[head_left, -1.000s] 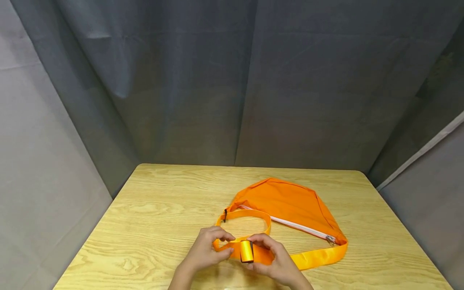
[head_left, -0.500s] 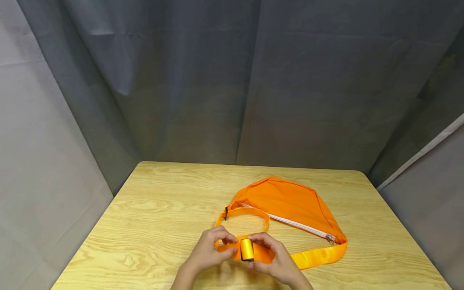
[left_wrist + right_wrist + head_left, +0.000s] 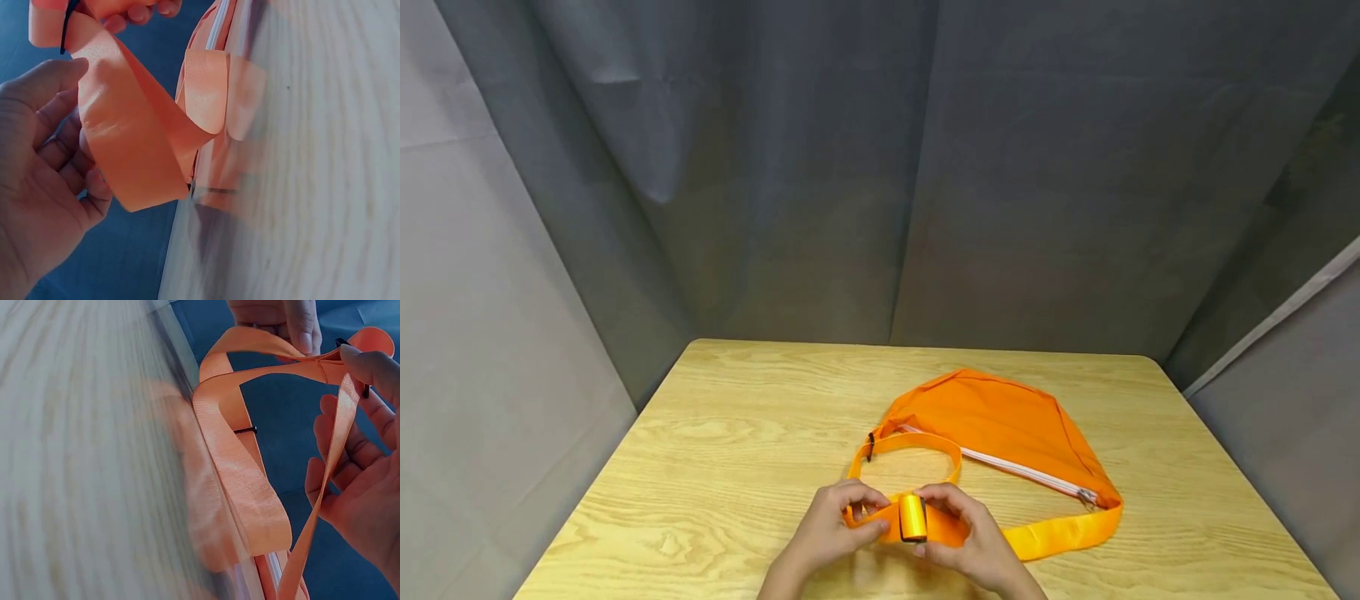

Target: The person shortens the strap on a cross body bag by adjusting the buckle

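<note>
An orange sling bag lies on the table with its zipper toward me. Part of its strap is lifted in front of it, where a loop of webbing bulges over a black strap slider. My left hand pinches the strap just left of the slider, thumb in front and fingers behind. On the other side, my right hand holds the slider and strap between thumb and fingers. In the right wrist view, the right thumb lies against the black slider. The left wrist view shows strap hanging past the left fingers.
A wood-grain table carries the bag. A second black fitting sits on the strap near the bag's left corner, beside a standing strap loop. The zipper pull hangs at the right end. Grey curtains surround the table.
The left fingertips have moved slightly right, closer to the slider. The right hand keeps its hold, and the bag stays where it was apart from a small camera shift.
</note>
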Available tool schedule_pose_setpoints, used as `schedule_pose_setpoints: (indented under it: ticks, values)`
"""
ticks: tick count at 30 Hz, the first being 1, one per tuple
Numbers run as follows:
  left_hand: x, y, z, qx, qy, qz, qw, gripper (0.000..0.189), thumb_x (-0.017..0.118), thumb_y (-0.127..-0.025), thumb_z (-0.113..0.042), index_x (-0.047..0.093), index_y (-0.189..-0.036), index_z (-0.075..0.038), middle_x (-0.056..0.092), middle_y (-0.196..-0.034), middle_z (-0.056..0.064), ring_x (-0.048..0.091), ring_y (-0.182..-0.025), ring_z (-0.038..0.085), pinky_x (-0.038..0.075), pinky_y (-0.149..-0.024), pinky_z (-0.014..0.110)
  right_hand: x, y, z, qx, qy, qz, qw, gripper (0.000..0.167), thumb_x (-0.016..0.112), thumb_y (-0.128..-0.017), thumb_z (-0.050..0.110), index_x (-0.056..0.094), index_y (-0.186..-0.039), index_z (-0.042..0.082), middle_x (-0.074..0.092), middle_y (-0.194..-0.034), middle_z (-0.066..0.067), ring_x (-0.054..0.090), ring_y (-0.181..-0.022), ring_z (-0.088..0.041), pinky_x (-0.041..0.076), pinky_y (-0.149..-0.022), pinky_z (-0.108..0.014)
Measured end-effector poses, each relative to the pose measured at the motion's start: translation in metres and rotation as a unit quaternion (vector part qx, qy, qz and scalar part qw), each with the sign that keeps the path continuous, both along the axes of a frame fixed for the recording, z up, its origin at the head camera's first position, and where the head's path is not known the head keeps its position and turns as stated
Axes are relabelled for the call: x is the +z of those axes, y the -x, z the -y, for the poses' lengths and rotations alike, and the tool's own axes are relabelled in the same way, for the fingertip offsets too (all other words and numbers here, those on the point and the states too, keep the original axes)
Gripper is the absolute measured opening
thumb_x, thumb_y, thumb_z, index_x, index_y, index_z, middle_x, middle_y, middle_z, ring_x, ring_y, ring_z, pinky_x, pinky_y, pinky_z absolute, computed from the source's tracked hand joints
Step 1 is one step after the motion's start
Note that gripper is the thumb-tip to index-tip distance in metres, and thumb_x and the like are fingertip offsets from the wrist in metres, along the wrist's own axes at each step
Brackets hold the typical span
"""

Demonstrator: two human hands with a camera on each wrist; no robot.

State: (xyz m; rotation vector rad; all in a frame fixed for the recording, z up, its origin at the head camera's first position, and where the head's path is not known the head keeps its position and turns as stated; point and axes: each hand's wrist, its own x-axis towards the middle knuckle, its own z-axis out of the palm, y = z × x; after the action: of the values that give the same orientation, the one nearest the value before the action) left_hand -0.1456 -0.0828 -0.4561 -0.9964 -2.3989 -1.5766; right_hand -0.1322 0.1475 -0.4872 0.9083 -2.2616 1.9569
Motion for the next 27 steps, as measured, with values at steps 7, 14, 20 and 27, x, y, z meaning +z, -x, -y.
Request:
schedule_pose_setpoints:
  ticks: [7,14,20,27]
  values:
    - [-0.023,0.011,0.006,-0.008,-0.020,-0.009,0.9997,0.019,0.069,-0.077,0.005,0.069,-0.091,-0.008,0.064,-0.080,0.002,0.053,-0.069,0.006,0.048,-0.061,0.027,-0.002,0.000,-0.001,-0.002,0.004,-0.004,1.0000,0.052,0.077,-0.074,0.002,0.054,-0.120,0.007,0.062,-0.108,-0.009,0.057,-0.094,-0.022,0.045,-0.082,-0.028]
    - [-0.027,0.015,0.017,0.017,-0.005,0.023,0.9996,0.019,0.067,-0.077,-0.002,0.071,-0.090,-0.017,0.062,-0.081,0.000,0.053,-0.073,0.010,0.048,-0.062,0.025,-0.002,0.000,-0.004,-0.006,0.011,0.003,0.9999,0.052,0.077,-0.074,0.004,0.054,-0.121,0.006,0.061,-0.109,-0.011,0.058,-0.095,-0.024,0.046,-0.084,-0.029]
    - [-0.023,0.015,0.026,0.043,0.013,0.025,0.9987,0.023,0.066,-0.076,-0.001,0.071,-0.089,-0.019,0.060,-0.079,0.001,0.051,-0.074,0.011,0.047,-0.059,0.023,-0.002,0.001,-0.008,-0.021,-0.001,-0.008,0.9998,0.052,0.078,-0.074,0.005,0.054,-0.120,0.006,0.062,-0.108,-0.009,0.058,-0.094,-0.023,0.046,-0.082,-0.029]
    - [-0.023,0.017,0.036,0.074,0.023,-0.003,0.9970,0.025,0.067,-0.073,0.001,0.071,-0.086,-0.020,0.060,-0.078,-0.004,0.051,-0.073,0.011,0.045,-0.059,0.023,-0.001,0.001,-0.012,-0.031,-0.015,0.023,0.9991,0.049,0.078,-0.075,0.009,0.055,-0.119,0.007,0.062,-0.107,-0.008,0.058,-0.093,-0.024,0.046,-0.082,-0.030]
